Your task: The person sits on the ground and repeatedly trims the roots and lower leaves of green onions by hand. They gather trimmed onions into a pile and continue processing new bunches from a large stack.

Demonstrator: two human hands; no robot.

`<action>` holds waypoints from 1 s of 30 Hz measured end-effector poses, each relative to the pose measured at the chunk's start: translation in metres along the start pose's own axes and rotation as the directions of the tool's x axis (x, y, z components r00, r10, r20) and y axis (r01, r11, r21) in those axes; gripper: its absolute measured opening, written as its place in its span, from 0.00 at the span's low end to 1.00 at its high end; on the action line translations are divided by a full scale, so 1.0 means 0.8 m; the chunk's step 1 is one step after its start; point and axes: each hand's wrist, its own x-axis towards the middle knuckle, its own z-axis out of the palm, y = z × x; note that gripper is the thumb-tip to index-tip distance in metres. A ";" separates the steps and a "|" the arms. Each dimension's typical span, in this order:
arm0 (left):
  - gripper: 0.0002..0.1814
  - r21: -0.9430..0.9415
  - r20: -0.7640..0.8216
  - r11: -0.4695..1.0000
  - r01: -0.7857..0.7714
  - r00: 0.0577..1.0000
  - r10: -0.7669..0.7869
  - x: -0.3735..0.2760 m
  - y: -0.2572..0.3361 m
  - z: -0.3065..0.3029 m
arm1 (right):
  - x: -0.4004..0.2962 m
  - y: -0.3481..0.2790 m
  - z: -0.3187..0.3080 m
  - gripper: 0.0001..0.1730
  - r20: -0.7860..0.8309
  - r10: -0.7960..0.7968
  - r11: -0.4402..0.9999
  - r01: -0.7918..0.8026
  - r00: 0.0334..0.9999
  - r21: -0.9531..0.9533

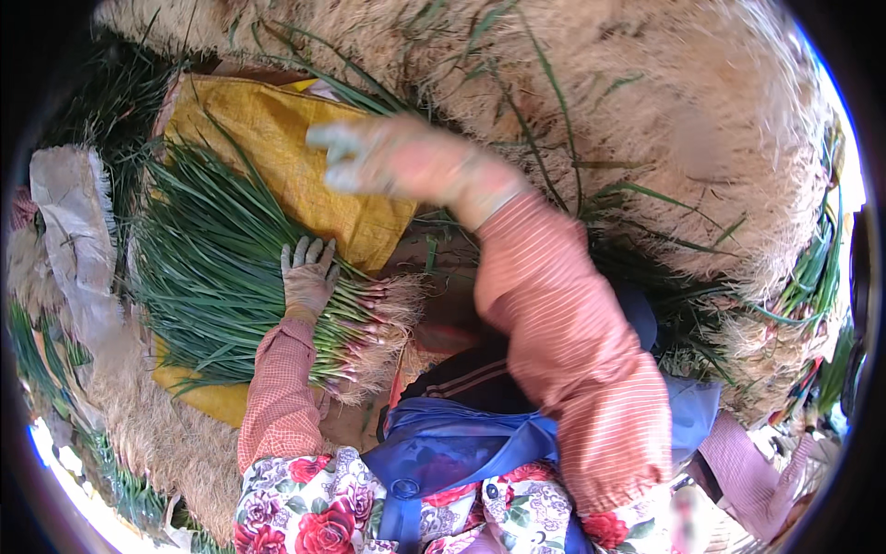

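A spread pile of young allium plants (214, 256), long green leaves with pinkish stem bases and pale stringy roots, lies before me. The leaves point left and the roots (398, 298) point right. My left hand (308, 277), in a thin soiled glove, rests flat on the stems near their lower ends, fingers apart. Under the pile and beyond it shows a yellow woven sack (277, 138). My right hand (394, 156) is raised over this sack, blurred by motion. Its pale, bluish fingertips look spread, and I see nothing held in it.
A large heap of bundled plants, roots outward (664, 124), rises at the far side and right, with loose leaves across it. More root bundles (159, 429) lie at left. A whitish woven strip (76, 228) hangs there. A blue apron (457, 436) covers my lap.
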 end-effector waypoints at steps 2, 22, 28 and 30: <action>0.27 0.019 0.009 0.999 -0.027 1.000 0.026 -0.003 0.005 -0.012 | -0.029 -0.030 -0.071 0.36 -0.012 -0.001 0.975 -0.002 1.000 -0.222; 0.23 -0.737 0.263 -0.628 0.251 0.962 0.076 0.081 0.290 -0.133 | -0.264 0.226 -0.044 0.12 -0.403 -0.018 0.812 -0.222 0.915 -0.539; 0.22 -0.710 -0.131 -0.703 -0.028 0.987 0.093 0.044 0.362 -0.236 | -0.369 0.157 -0.078 0.11 -0.399 -0.333 0.652 -0.097 0.854 -0.752; 0.20 -0.820 -0.224 -0.546 -0.170 0.974 0.033 0.010 0.365 -0.282 | -0.415 0.141 -0.085 0.11 -0.540 0.265 0.871 -0.438 0.799 -0.222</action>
